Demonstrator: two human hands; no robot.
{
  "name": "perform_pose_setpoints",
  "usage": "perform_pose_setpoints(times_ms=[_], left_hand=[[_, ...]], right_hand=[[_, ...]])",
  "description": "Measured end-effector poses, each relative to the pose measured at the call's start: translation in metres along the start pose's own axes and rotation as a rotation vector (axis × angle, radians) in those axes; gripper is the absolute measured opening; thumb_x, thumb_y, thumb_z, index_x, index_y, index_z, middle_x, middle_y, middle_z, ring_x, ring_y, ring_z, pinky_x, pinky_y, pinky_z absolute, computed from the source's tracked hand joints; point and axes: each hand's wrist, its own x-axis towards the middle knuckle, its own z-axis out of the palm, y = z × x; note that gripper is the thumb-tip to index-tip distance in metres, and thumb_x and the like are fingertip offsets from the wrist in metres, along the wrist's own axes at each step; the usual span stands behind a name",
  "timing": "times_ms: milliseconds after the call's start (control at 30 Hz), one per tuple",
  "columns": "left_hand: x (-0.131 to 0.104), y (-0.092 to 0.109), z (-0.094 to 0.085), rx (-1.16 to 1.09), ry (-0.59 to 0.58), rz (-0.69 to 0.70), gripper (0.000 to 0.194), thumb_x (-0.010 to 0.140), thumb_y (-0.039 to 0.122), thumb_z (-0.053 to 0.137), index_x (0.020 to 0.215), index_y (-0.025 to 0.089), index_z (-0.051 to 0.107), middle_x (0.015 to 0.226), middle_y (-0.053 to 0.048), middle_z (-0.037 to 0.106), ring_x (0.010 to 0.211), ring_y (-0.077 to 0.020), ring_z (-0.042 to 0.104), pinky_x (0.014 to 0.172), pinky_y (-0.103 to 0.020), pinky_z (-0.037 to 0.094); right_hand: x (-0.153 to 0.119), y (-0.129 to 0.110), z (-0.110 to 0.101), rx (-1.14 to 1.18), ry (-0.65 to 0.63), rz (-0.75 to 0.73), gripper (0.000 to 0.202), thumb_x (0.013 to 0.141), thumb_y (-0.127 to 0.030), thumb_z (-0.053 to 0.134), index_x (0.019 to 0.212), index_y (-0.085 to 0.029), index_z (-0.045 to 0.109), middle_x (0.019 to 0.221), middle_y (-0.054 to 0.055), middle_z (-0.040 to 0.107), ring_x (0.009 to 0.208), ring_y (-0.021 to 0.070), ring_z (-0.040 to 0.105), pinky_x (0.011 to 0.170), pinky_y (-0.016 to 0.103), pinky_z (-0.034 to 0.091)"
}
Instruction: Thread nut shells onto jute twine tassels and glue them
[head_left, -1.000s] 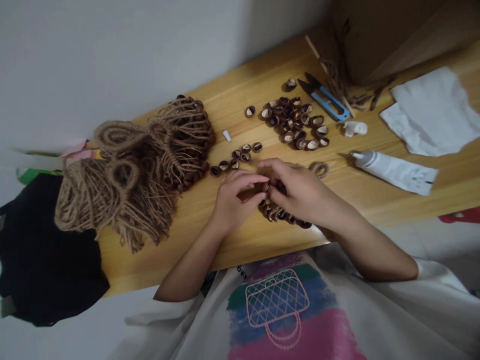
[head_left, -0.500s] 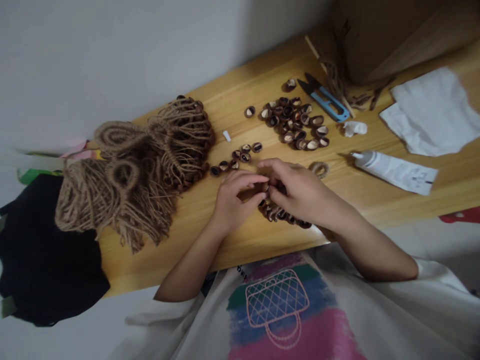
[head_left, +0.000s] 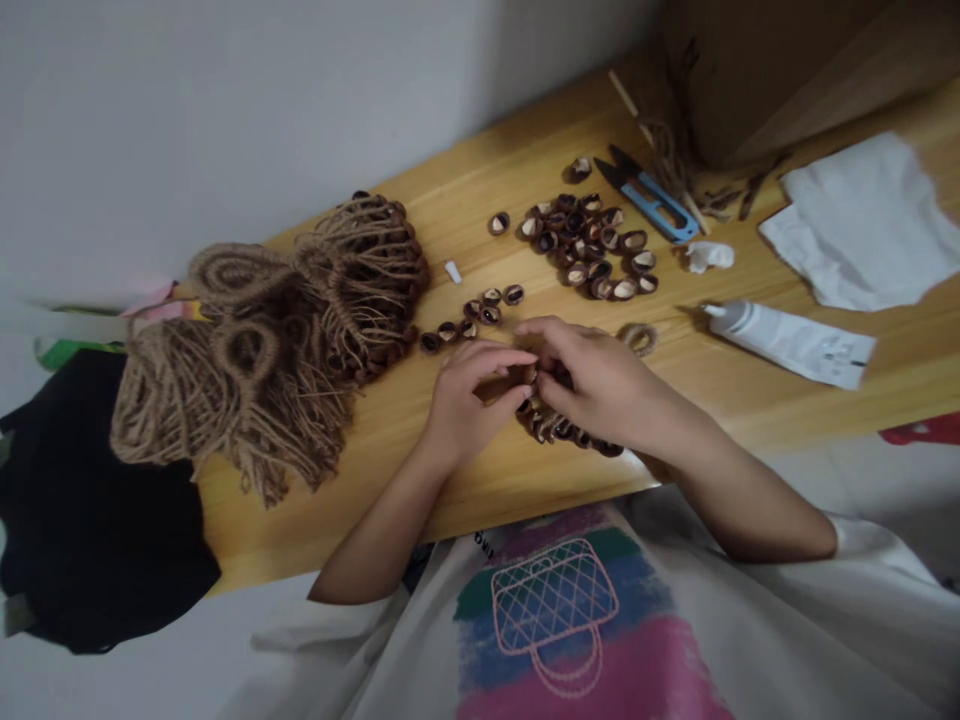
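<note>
My left hand (head_left: pixel 480 395) and my right hand (head_left: pixel 589 380) meet fingertip to fingertip over the table. Between them is a small brown nutshell half (head_left: pixel 531 375), pinched by both hands and partly covered by the fingers. Under my right hand lies a cluster of shells joined to cord (head_left: pixel 562 430), its upper part hidden. A short row of loose shell halves (head_left: pixel 471 310) sits just beyond my left hand. Farther off is a pile of open shell halves (head_left: pixel 592 245). A small cord ring (head_left: pixel 639 340) rests by my right wrist.
Two bundles of knotted jute cord (head_left: pixel 300 300) lie at the left, beside a black cloth (head_left: pixel 97 520). A white cap (head_left: pixel 452 271), blue thread snips (head_left: pixel 656 205), a glue tube (head_left: pixel 791 340), a crumpled tissue (head_left: pixel 709 257) and a white cloth (head_left: pixel 874 225) are spread about. A cardboard box (head_left: pixel 810 70) stands behind.
</note>
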Motion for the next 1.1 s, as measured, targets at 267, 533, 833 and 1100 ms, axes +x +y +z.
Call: perform_pose_setpoints(times_ms=[267,533,833,1100], left_hand=[[0.0,-0.0009,0.0004,0.002,-0.004,0.014,0.024,0.075,0.01,0.073,0.097,0.022,0.071,0.09,-0.002,0.071,0.082,-0.015,0.063,0.079,-0.029,0.05],[0.0002,-0.003,0.0006,-0.005,0.004,0.031,0.024,0.076,0.01,0.073,0.096,0.021,0.071,0.089,-0.002,0.07,0.08,-0.0141,0.062,0.078,-0.028,0.049],[-0.0005,-0.0015,0.0008,-0.009,0.002,0.01,0.025,0.075,0.008,0.073,0.097,0.02,0.072,0.09,-0.002,0.07,0.08,-0.0142,0.062,0.078,-0.029,0.048],[-0.0003,-0.001,0.0004,0.004,-0.005,0.0,0.024,0.075,0.01,0.073,0.096,0.022,0.072,0.09,-0.002,0.071,0.08,-0.0148,0.062,0.078,-0.029,0.049]], right_hand=[[-0.0002,-0.0008,-0.0004,0.01,-0.047,0.03,0.043,0.084,-0.013,0.045,0.126,-0.009,0.048,0.09,0.005,0.062,0.075,0.0114,0.056,0.072,0.021,0.041],[-0.0005,0.0001,-0.0004,0.007,-0.014,0.008,0.041,0.084,-0.015,0.046,0.125,-0.008,0.05,0.094,0.006,0.062,0.078,0.0122,0.057,0.073,0.022,0.041],[-0.0004,0.0001,0.0005,0.002,-0.021,0.013,0.042,0.084,-0.014,0.046,0.125,-0.008,0.05,0.093,0.006,0.063,0.078,0.0121,0.058,0.071,0.022,0.041],[0.0001,0.0,0.0005,-0.01,-0.022,0.016,0.04,0.084,-0.013,0.048,0.124,-0.009,0.05,0.09,0.005,0.062,0.077,0.0121,0.057,0.073,0.021,0.043]])
